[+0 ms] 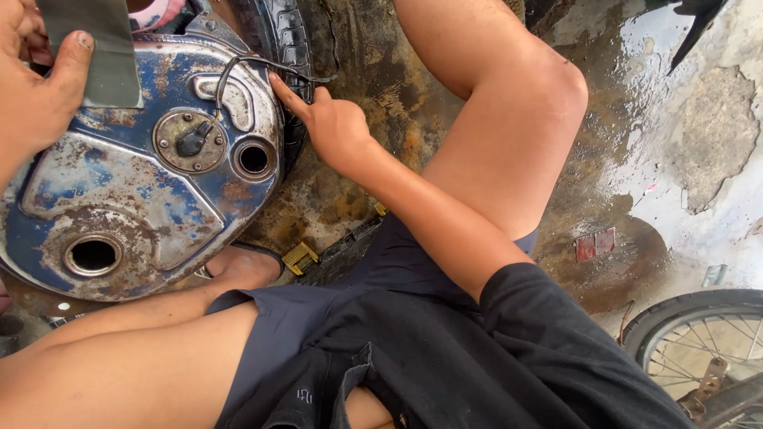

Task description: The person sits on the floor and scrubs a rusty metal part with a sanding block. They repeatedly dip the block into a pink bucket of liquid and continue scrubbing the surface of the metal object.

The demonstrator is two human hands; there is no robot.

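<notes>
**Rusted blue tank between my knees, a wire at the right fingertips**

I see the fuel tank (135,183) lying low on the left, a rounded metal shell with blue paint flaking into brown rust and bare grey patches. It has two round openings with raised rims and a small circular plate with a black fitting bolted near its middle. My right hand (330,123) reaches across to the tank's upper right edge, index finger stretched out straight and the other fingers curled loosely round a thin black wire (254,65) that loops over the shell; the grip is narrow and light. My left hand (36,75) sits at the top left corner, thumb pressed flat on a dull grey sheet (95,48), pinching it against the fingers. Behind the tank runs a ribbed black tyre (282,36). The ground (675,143) is wet, cracked concrete, and a spoked wheel (699,342) shows at the lower right.
</notes>
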